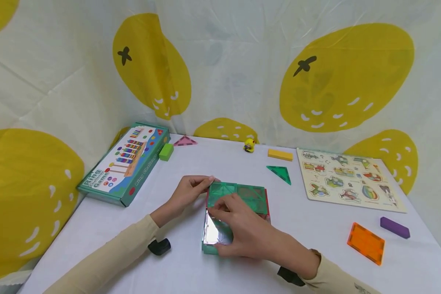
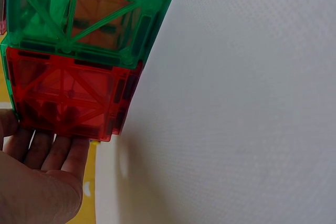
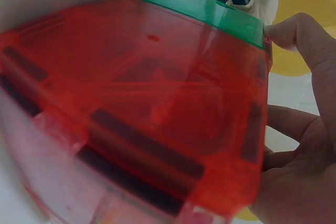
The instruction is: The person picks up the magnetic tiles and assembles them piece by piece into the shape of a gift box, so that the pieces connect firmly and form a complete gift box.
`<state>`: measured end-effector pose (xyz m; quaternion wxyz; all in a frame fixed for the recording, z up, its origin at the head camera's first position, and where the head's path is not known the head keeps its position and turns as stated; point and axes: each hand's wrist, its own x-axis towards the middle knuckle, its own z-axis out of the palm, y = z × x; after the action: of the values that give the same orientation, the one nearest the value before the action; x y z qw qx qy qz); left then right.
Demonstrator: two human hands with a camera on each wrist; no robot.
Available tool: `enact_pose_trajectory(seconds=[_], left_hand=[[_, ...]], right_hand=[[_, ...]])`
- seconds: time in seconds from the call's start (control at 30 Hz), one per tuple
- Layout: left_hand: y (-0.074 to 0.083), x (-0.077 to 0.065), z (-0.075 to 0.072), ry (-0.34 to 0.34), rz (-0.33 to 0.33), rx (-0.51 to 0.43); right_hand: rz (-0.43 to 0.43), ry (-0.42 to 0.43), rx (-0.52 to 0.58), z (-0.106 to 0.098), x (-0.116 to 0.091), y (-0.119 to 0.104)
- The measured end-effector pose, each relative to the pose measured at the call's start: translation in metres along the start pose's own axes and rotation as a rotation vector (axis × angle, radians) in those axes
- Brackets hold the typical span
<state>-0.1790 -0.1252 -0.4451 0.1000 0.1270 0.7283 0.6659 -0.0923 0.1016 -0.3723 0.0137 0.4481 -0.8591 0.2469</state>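
A box built of see-through magnetic tiles (image 1: 250,197) stands at the middle of the table, green on its far top and red at its sides. My left hand (image 1: 188,195) is at its far left corner. In the left wrist view, the fingers of that hand reach straight to the edge of a red tile (image 2: 63,95), beside a green tile (image 2: 105,19). My right hand (image 1: 248,228) arches over the near half and pinches a shiny tile (image 1: 212,229), thumb at its near edge. A red panel (image 3: 173,98) fills the right wrist view; the right thumb touches the corner by a green strip (image 3: 226,19).
A green ring-game box (image 1: 126,161) and a green block (image 1: 166,152) are at the left. Behind lie triangular tiles, pink (image 1: 185,141) and green (image 1: 281,173), a small yellow toy (image 1: 249,145) and a yellow block (image 1: 280,154). A puzzle board (image 1: 347,179), orange tile (image 1: 366,243) and purple block (image 1: 395,227) lie right.
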Motion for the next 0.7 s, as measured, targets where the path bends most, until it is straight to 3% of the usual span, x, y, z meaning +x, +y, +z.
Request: enact_pose_trajectory(seconds=[0.47, 0.6, 0.7], left_hand=[[-0.001, -0.001, -0.001, 0.0, 0.012, -0.013], [-0.001, -0.001, -0.001, -0.01, 0.011, -0.018], [-0.001, 0.0, -0.001, -0.015, 0.004, -0.014]], right_hand=[[0.049, -0.017, 0.052, -0.003, -0.007, 0.003], [0.097, 0.028, 0.075, -0.013, -0.022, 0.009], [0.179, 0.08, 0.069, -0.028, -0.043, 0.019]])
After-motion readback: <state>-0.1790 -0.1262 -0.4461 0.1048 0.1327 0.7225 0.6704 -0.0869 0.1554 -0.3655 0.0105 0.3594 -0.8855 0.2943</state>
